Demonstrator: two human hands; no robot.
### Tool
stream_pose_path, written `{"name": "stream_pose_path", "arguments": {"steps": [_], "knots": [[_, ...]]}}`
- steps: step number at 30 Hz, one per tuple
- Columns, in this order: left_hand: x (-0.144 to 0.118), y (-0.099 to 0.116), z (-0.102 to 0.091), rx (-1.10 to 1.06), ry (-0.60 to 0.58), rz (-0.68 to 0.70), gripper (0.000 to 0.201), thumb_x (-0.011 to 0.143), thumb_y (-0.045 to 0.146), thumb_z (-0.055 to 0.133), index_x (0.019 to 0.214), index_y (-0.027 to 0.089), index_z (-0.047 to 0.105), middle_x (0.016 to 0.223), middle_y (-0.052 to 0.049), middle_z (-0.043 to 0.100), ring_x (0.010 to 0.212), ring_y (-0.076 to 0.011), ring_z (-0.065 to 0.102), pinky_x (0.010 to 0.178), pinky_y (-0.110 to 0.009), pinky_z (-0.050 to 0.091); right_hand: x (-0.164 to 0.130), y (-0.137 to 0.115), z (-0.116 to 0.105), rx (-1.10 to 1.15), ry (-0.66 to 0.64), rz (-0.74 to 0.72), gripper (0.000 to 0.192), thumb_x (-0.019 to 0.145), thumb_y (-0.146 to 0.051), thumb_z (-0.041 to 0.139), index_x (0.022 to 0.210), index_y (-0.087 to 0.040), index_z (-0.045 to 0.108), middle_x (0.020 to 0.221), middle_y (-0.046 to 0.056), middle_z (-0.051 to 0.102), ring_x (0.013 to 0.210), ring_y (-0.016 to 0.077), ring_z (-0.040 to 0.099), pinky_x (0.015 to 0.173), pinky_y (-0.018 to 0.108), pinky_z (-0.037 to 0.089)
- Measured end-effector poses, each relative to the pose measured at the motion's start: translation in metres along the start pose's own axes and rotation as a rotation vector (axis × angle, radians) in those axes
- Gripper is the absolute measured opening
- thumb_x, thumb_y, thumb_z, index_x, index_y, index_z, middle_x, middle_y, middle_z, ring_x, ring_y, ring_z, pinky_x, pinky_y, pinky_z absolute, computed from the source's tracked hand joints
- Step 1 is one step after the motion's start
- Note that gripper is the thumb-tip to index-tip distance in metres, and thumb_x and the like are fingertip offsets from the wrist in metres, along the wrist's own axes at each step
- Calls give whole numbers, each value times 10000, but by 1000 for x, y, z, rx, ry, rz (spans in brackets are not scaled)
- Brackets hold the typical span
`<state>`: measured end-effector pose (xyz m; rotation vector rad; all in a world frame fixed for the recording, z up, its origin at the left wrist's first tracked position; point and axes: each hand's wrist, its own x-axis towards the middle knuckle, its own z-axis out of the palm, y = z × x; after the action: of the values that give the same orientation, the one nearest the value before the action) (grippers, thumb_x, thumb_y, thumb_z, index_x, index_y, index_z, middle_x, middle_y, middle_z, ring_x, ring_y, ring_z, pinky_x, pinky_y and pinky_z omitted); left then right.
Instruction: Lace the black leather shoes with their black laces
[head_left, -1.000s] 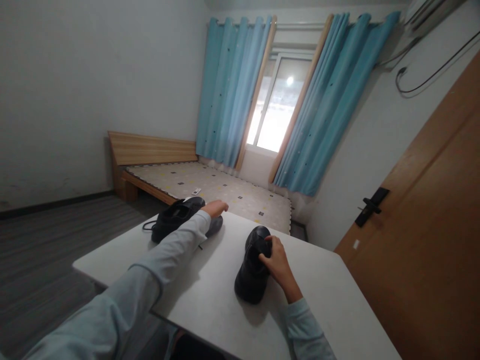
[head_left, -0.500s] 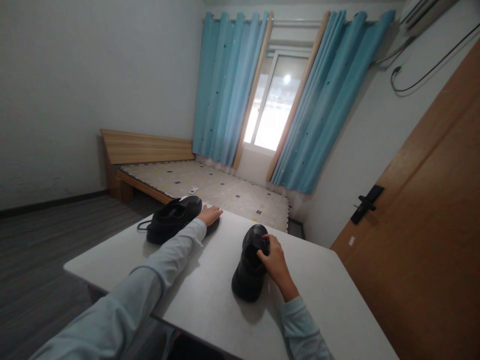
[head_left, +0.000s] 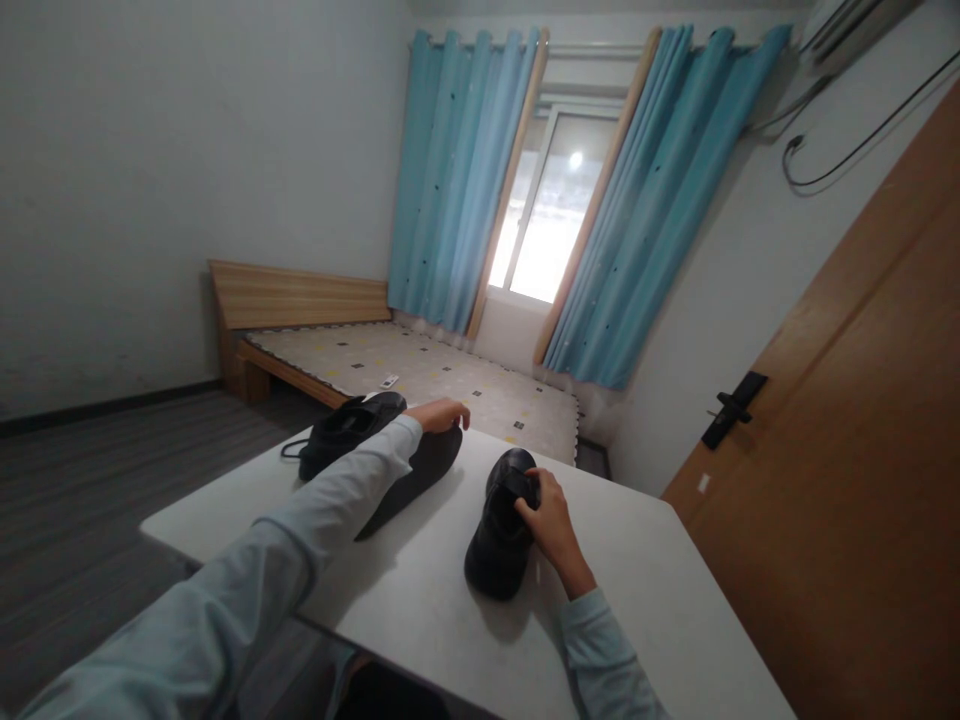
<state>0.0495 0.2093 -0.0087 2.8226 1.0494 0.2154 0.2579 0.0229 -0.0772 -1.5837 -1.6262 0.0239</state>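
Note:
My left hand point(head_left: 441, 414) is closed on the front end of a dark, flat insole point(head_left: 421, 478), which is tilted up over the table; my sleeve hides part of it. A black shoe point(head_left: 328, 440) with a loose lace lies just behind my left forearm. My right hand point(head_left: 552, 512) grips the side of a second black shoe point(head_left: 496, 555) at its opening, thumb at the inner edge and fingers on the far side. That shoe rests on the white table point(head_left: 637, 580), its toe towards the window.
Beyond the table stands a bed point(head_left: 480, 385) with a patterned mattress and a small white remote point(head_left: 388, 382) on it. A wooden door point(head_left: 840, 480) with a black handle is close at the right. Blue curtains point(head_left: 457, 190) hang by the window.
My left hand has moved right with the insole, which has come out from beside the left shoe and shows more of its length. My right hand and its shoe have hardly moved.

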Motion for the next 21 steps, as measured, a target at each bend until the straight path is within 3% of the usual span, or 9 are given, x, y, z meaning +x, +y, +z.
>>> {"name": "stream_pose_path", "arguments": {"steps": [4,10,16,21], "knots": [[-4,25,-27,-82,-54,74,428,694,-25,456,984,204,672,908,-8,675,742,-94,602,592,-138,417,-1,2,0,2,3,3,346,647,-178,528,993,-172,530,1001,88,590,964,254,529,892,403,419],[-12,52,-55,-313,-33,283,345,746,50,509,1034,180,648,938,-20,653,730,-97,579,621,-161,425,1,6,-1,10,8,-4,337,649,-181,531,985,-171,548,985,84,601,949,248,543,875,397,429],[-20,77,-65,-635,-58,431,255,779,100,528,1006,158,630,959,-33,644,783,-101,568,680,-193,433,3,6,-4,54,0,-16,319,676,-207,539,992,-181,574,982,77,628,936,238,571,843,382,449],[-20,101,-62,-839,-74,495,207,780,134,555,978,131,617,941,-57,641,798,-120,576,664,-219,434,6,6,-10,108,-1,-5,362,687,-248,554,1041,-181,588,1039,82,649,949,244,593,786,357,479]]}}
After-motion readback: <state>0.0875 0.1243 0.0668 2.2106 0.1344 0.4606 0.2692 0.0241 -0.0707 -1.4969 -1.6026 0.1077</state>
